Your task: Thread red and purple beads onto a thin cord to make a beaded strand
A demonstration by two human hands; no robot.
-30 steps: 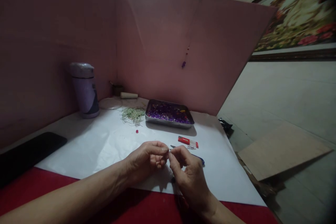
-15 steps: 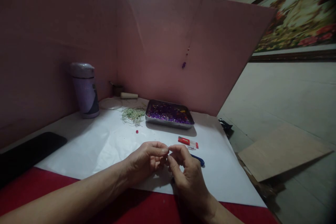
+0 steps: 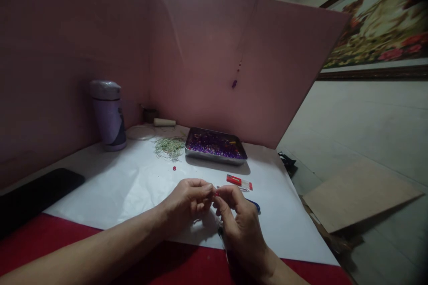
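Note:
My left hand (image 3: 194, 198) and my right hand (image 3: 237, 213) meet above the white sheet near its front edge. A small red bead (image 3: 217, 194) shows between the thumb and forefinger of my right hand. The left thumb and forefinger are pinched together just beside it; what they hold is too small to make out. Part of a thin strand with pale and dark bits hangs under the right hand. Beyond the hands lie a red packet (image 3: 239, 182) and a blue tool (image 3: 254, 205), partly hidden by the right hand.
A metal tray (image 3: 216, 158) of purple beads stands at the back, with a tangle of pale green threads (image 3: 170, 148) to its left. A red bead (image 3: 174, 168) lies on the sheet. A lilac bottle (image 3: 109, 118) and a black object (image 3: 42, 191) are at the left.
The red bead at the right fingertips has come into view. My left fingertips have shifted slightly left, and more of the strand under the right hand shows.

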